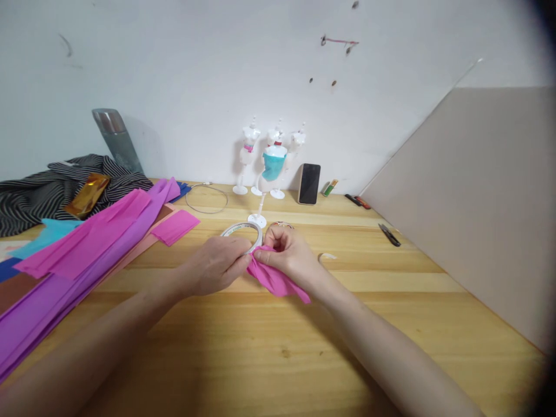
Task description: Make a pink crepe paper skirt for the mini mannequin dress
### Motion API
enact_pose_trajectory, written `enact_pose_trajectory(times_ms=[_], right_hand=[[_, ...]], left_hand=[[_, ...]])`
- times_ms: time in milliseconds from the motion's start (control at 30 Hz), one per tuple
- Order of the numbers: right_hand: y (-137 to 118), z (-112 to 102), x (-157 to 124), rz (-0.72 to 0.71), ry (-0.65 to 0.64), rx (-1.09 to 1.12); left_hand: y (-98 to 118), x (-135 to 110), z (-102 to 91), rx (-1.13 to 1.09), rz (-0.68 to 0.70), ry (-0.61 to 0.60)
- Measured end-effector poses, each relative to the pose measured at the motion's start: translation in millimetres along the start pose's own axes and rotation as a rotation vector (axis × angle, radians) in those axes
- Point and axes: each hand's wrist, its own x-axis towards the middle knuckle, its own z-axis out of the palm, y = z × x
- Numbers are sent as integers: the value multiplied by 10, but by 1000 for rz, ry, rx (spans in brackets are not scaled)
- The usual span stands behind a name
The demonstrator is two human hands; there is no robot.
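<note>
Above the wooden table point(243, 353), two hands are meeting over a crinkled piece of pink paper point(278, 284). The left hand point(215, 266) is pinching one end, its fingers closed tight. The right hand point(293, 255) is gripping the same end between thumb and curled fingers — the loose part is hanging below it. Just behind the left fingers, a roll of tape point(237, 227) is crowding the spot; I cannot tell if they are touching it. Past the roll, a little white dress stand point(275, 150) is wearing a blue wrap point(273, 167) and blocking some of the stands behind. A torn bit of tape point(329, 256) is lying near the right hand. Farther back, a phone point(309, 184) is leaning on the wall. On the left, long purple paper point(78, 284), pink sheets point(98, 234) and striped cloth point(26, 197) are filling that side — a bottle point(116, 139) is standing behind.
</note>
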Motion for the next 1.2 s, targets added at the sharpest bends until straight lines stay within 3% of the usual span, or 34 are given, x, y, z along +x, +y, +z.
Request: enact_pose_trajectory(times_ms=[200,433,567,867,1200], right_hand=[[81,15,49,53,11,69],[-45,-95,7,6,-125,-23],[-75,-168,-2,-48,-169,-101],[-31,-138,-34,-246,-97,-273],[-41,-132,-3,-153,-112,-182]], left_hand=[[-6,-7,-41,-75,30,-7],[-49,-11,-24,-258,-15,-9],[-75,-18,-23,-206,-13,20],[-67,0,12,-65,48,89],[-76,-3,32,-17,55,101]])
